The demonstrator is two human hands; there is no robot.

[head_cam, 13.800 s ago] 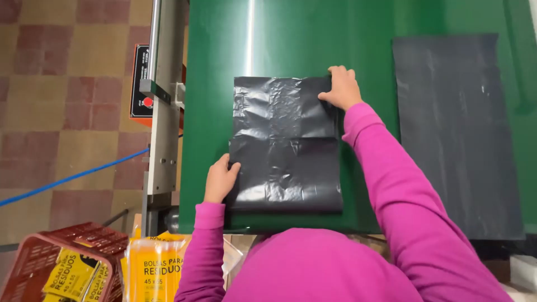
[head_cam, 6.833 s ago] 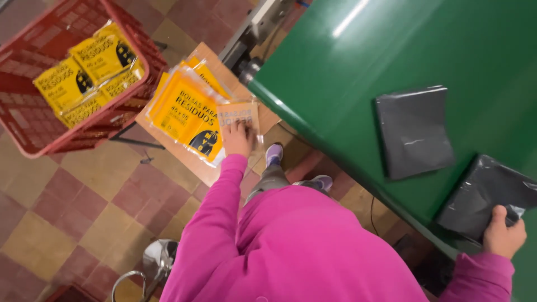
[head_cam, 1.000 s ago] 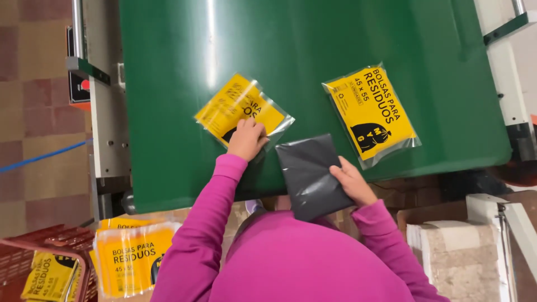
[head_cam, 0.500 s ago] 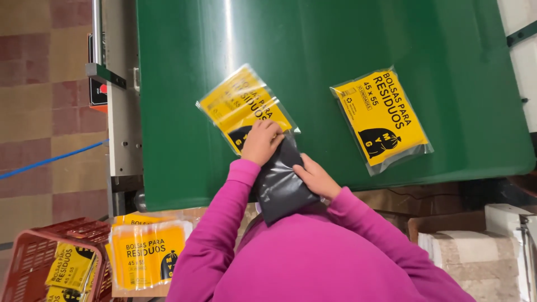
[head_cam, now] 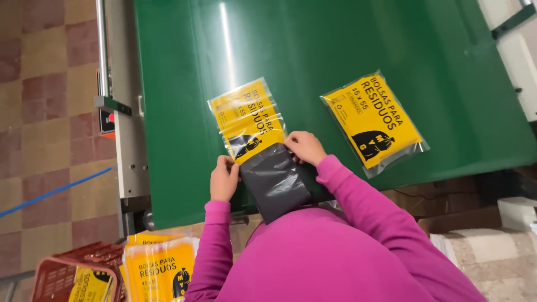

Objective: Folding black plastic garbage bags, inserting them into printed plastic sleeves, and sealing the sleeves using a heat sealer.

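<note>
Head view, looking down on the green table [head_cam: 335, 50]. I see the left hand [head_cam: 224, 178] at the near left corner of the yellow printed sleeve [head_cam: 249, 119], fingers curled together and pinching the sleeve's open edge where the folded black bag [head_cam: 275, 180] meets it. The right hand [head_cam: 305, 147] sits at the opposite side of that same opening, fingers bent down onto the bag's upper right corner; thumb hidden, so I cannot tell whether it truly clamps the plastic or only presses it.

The black bag lies on the near edge of the table, between the two hands, its top end touching or just inside the sleeve mouth (exact overlap not resolvable). Its lower end overhangs toward the person's pink sweater [head_cam: 335, 257].

A second filled yellow packet [head_cam: 373, 121] lies flat on the table, well apart to the right, tilted. Lower left, off the table: a stack of yellow packets [head_cam: 159, 268] and a red basket [head_cam: 67, 277] holding more.
</note>
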